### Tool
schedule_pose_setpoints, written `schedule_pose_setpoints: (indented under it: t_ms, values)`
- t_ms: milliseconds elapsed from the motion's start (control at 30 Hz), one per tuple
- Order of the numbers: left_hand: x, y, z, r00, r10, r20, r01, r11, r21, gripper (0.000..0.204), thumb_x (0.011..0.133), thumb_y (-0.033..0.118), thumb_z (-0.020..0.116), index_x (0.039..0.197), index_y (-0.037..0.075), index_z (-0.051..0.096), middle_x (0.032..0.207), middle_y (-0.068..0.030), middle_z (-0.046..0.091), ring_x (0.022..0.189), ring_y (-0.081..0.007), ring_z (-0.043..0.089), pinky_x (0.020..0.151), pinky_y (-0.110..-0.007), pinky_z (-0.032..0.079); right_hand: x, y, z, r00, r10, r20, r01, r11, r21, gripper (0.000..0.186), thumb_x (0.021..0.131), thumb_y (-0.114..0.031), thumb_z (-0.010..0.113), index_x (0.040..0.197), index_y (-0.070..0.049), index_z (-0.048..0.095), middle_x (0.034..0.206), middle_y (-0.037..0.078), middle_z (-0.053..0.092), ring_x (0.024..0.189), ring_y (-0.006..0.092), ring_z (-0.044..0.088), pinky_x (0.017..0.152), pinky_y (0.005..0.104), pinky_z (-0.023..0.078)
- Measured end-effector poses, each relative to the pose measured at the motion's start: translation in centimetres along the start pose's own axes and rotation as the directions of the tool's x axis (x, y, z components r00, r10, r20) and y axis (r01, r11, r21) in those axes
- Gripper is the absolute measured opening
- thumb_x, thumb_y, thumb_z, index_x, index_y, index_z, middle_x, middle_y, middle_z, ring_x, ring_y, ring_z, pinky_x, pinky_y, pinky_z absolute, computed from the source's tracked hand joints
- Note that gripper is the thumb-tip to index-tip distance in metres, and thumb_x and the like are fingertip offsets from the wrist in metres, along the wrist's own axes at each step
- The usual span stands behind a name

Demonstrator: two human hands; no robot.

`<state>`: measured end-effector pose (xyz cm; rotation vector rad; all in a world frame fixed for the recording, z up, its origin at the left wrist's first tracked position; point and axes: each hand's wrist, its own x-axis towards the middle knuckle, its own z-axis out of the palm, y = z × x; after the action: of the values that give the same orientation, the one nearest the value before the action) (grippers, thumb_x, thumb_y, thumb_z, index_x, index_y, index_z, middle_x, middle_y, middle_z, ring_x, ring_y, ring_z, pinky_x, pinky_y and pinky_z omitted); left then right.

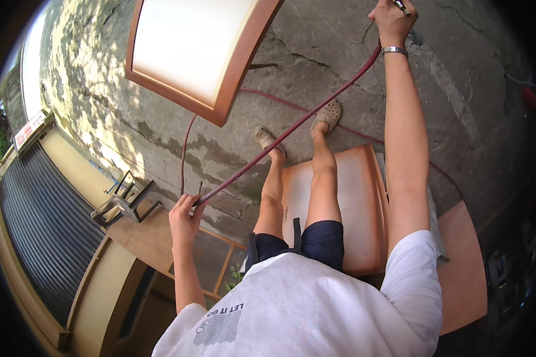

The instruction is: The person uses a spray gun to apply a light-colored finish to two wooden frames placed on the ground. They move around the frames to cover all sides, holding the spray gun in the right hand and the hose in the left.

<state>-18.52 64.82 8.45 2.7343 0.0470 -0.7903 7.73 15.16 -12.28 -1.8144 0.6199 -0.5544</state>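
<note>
My left hand [186, 213] is closed around a dark red hose [292, 129], at the lower left end of its taut stretch. From there the hose slants up across the front of my legs to my right hand [394, 24] at the top edge. That hand, with a metal band on its wrist, is closed on what looks like a spray gun [402, 7]. Only a small metal end of it shows; the rest is hidden or out of view. Ahead on the left stands a panel [220, 106] with a brown border and a pale middle, apart from both hands.
A second panel [360, 202], pale with orange-brown edges, lies behind my legs. A pinkish-brown board [463, 268] is at the right. More hose [183, 149] trails over the cracked concrete. A dark-framed stand [125, 201] is at the left, near a corrugated shutter [47, 220].
</note>
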Motion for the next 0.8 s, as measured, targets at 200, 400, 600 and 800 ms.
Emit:
schedule_pose_setpoints:
  t_ms: [200,400,600,800]
  values:
    - [-1.2,-2.5,-0.8,1.000,0.015,0.027,-0.015,1.000,0.024,0.019,0.086,0.008,0.082,0.101,0.004,0.073,0.089,-0.0106,0.069,0.079,-0.0342,0.069,0.069,-0.040,0.054,-6.1,0.7,-0.4,0.990,-0.045,0.131,0.034,0.996,0.088,0.046,0.105,-0.049,0.065,0.105,-0.008,0.085,0.069,0.004,0.070,0.041,0.0112,0.054,0.039,0.0271,0.040]
    - [-2.7,-5.5,-1.8,0.997,0.042,0.072,-0.049,0.995,0.092,0.019,0.083,0.007,0.081,0.099,0.005,0.072,0.089,-0.0094,0.068,0.081,-0.0335,0.068,0.071,-0.041,0.054,-14.6,0.7,-1.5,0.959,0.074,0.274,-0.084,0.996,0.026,0.053,0.099,-0.058,0.070,0.107,-0.007,0.083,0.063,0.003,0.069,0.052,0.0095,0.064,0.047,0.0263,0.047]
    - [-4.0,-8.5,-2.9,0.994,0.075,0.078,-0.085,0.988,0.127,0.021,0.080,0.005,0.081,0.099,0.006,0.072,0.089,-0.0093,0.068,0.083,-0.0329,0.068,0.071,-0.041,0.054,-22.4,-0.8,-2.2,0.920,0.097,0.381,-0.091,0.995,-0.032,0.046,0.102,-0.049,0.070,0.107,-0.006,0.083,0.060,0.003,0.062,0.053,0.0088,0.056,0.049,0.0283,0.042]
    - [-5.2,-11.0,-3.2,0.979,0.191,0.064,-0.199,0.968,0.154,0.021,0.080,0.005,0.082,0.099,0.005,0.072,0.092,-0.0092,0.070,0.088,-0.0343,0.069,0.081,-0.042,0.057,-28.7,-1.8,-2.3,0.906,0.043,0.422,-0.046,0.999,-0.002,0.036,0.102,-0.038,0.072,0.102,-0.003,0.082,0.069,0.012,0.072,0.054,0.0168,0.062,0.052,0.0322,0.046]
